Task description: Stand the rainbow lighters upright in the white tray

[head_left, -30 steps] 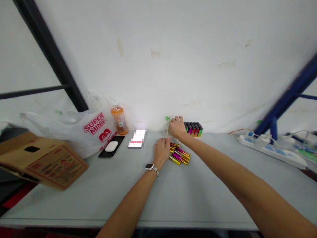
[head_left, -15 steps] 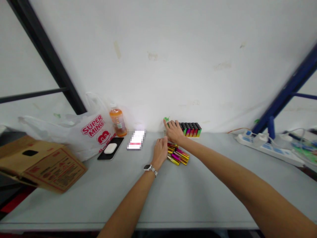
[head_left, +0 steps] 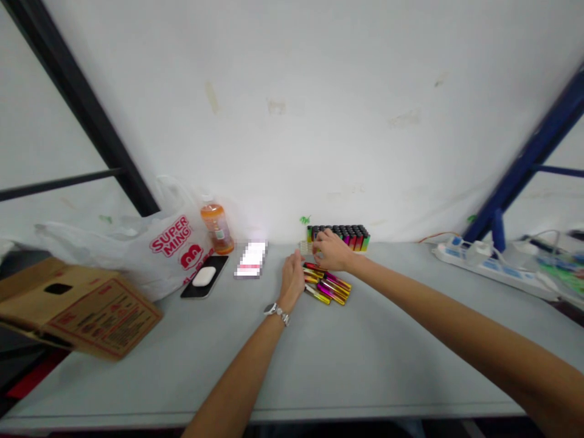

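Observation:
Several loose lighters [head_left: 329,288] in shiny gold, magenta and red lie in a pile on the grey table. My left hand [head_left: 291,277] is at the pile's left end, its fingers bent and close together; what they hold, if anything, is hidden. Behind the pile, many black-topped lighters [head_left: 358,237] stand upright in close rows in a clear tray [head_left: 304,247], whose left end shows bare cells. My right hand [head_left: 334,250] hovers in front of these rows, fingers curved downward and apart, just above the pile's back edge. I see nothing between them.
Left are a cardboard box [head_left: 104,316], a white plastic bag [head_left: 132,243], an orange drink bottle [head_left: 216,228], a black phone [head_left: 196,291] with a white case [head_left: 204,276] on it, and a lit, blurred screen [head_left: 250,260]. A power strip [head_left: 493,267] lies right.
My right hand has drawn back from the tray's left end toward the right and the pile, uncovering bare cells. My left hand's fingers have shifted slightly beside the pile.

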A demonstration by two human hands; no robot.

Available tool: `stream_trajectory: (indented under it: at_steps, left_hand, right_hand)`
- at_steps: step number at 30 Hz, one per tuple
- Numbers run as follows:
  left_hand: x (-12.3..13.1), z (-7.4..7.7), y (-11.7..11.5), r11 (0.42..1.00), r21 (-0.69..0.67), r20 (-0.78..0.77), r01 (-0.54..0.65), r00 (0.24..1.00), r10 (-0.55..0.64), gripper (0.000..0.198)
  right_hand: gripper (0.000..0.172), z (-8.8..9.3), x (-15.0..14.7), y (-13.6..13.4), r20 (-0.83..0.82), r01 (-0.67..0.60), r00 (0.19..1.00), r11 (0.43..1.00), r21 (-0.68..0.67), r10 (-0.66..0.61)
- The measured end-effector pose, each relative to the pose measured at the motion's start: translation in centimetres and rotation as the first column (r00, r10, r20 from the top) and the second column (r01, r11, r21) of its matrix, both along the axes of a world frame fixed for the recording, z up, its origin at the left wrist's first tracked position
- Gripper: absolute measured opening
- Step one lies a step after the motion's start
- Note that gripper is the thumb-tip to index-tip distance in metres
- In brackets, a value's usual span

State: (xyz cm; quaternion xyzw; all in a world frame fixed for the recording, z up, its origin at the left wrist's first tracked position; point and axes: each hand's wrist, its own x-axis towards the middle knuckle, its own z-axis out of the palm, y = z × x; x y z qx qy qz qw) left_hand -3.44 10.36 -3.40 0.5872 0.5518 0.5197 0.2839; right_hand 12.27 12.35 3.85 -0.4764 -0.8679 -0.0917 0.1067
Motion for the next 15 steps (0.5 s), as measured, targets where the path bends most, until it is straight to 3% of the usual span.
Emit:
stream_trajectory:
  at_steps: [3, 8, 12, 15]
  left_hand:
    - [0.4, 0.1, -0.4, 1.000, 0.002, 0.009, 0.019, 1.000, -0.019, 0.057]
    - [0.6, 0.2, -0.5, 0.999, -0.032, 0.065, 0.038, 0.997, -0.036, 0.057]
    - [0.7, -0.4, 0.0, 0.996, -0.061, 0.151, 0.064, 0.987, -0.055, 0.057]
    - [0.7, -0.6, 0.4, 0.998, -0.033, 0.185, 0.055, 0.982, -0.048, 0.053]
  right_hand:
    - [0.028, -0.6, 0.7, 0.2, 0.071, -0.008, 0.997, 0.993, -0.121, 0.017]
    - [0.026, -1.3, 0.9, 0.7, 0.131, -0.018, 0.991, 0.982, -0.186, 0.042]
    - [0.027, -1.1, 0.8, 0.7, 0.109, 0.075, 0.993, 0.972, -0.222, -0.052]
    - [0.027, -0.9, 1.2, 0.5, -0.004, 0.122, 0.992, 0.956, -0.268, -0.128]
